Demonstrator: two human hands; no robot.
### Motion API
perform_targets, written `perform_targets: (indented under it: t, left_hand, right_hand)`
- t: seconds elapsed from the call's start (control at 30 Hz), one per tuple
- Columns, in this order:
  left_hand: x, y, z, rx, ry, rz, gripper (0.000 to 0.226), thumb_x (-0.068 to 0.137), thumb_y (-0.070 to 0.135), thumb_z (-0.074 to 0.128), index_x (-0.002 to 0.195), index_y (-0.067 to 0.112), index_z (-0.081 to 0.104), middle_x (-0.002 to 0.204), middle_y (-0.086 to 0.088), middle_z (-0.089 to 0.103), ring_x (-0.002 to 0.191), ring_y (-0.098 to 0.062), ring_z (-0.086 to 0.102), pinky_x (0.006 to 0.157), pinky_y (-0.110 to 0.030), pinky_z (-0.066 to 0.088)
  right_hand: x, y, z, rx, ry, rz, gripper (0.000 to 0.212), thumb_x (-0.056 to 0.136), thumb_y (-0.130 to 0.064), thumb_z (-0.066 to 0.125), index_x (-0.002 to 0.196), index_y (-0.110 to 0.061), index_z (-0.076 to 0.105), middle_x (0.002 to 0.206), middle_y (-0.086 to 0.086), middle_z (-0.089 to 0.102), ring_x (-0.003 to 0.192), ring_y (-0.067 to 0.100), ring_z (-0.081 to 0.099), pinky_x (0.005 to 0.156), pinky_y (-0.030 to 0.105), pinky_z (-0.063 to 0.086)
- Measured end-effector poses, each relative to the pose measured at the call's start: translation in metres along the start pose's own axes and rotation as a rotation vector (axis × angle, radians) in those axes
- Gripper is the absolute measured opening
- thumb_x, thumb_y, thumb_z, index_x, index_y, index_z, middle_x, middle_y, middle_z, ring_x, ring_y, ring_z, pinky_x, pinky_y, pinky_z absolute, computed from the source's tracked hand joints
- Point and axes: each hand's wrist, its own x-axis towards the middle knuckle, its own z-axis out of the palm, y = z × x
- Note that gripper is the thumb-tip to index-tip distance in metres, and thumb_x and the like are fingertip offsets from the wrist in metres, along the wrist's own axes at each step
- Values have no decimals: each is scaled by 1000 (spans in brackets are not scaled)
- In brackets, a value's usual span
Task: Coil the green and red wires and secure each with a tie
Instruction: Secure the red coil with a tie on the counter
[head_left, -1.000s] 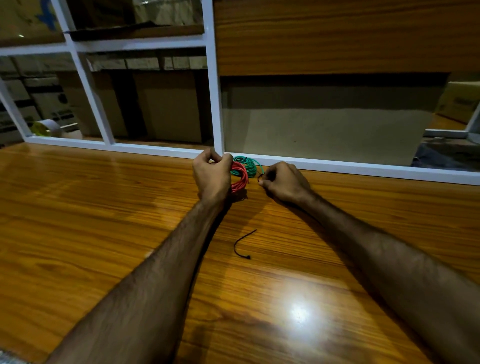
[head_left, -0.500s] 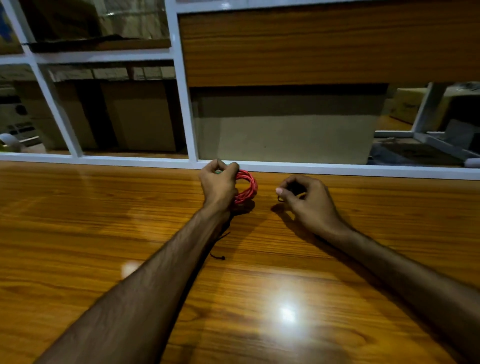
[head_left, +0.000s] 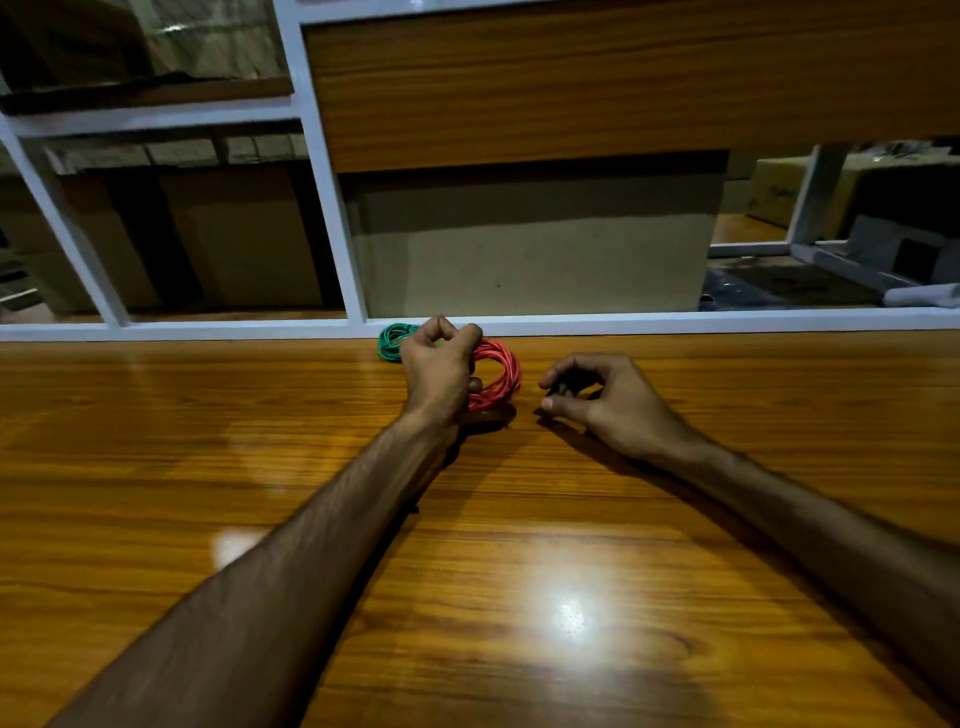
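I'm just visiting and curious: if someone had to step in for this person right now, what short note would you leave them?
Left hand: grips the coiled red wire, holding it upright on the glossy wooden table.
Right hand: fingers curled round something small and dark, likely a tie; too dim to be sure.
Coiled green wire: lies behind the left hand at the table's far edge; whether it is tied cannot be seen.
Done: both wires coiled.
Left: tie the red coil; check the green one.

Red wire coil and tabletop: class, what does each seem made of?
Red wire coil: likely plastic-insulated wire, with smooth, slightly glossy strands bent in loops. Tabletop: wood or wood-look laminate, glossy; grain lines and bright lamp reflections show.
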Motion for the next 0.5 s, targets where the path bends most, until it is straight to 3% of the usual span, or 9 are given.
perform_targets:
  t: [0.07,0.2,0.33,0.5]
  left_hand:
    - [0,0,-2,9,15,10,20,89,19,72,77,22,55,72,-6,57,63,-28,53,61,-73,54]
    - [2,1,-6,53,38,82,24,91,14,70,77,19,52,74,-6,56,62,-21,54,57,-41,53]
    - [3,3,-7,68,38,103,23,92,12,69,77,17,51,69,-3,55,54,-15,53,52,-39,51]
    - [-2,5,-4,73,15,102,19,91,12,70,82,14,54,69,-4,58,48,-15,55,52,-44,54]
  right_hand:
    - [0,3,-1,-2,-60,26,24,89,-5,74,110,-16,71,99,0,71,91,2,68,73,16,55]
    - [4,14,-10,-253,-71,-26,29,94,-11,70,119,-27,70,107,-14,70,100,1,66,84,26,58]
    - [10,18,-20,-541,-38,-140,25,93,-25,71,116,-34,70,113,-13,60,109,9,52,88,39,50]
    - [10,17,-18,-639,-239,-191,25,96,-29,65,117,-40,70,117,-19,57,122,5,43,98,45,31]
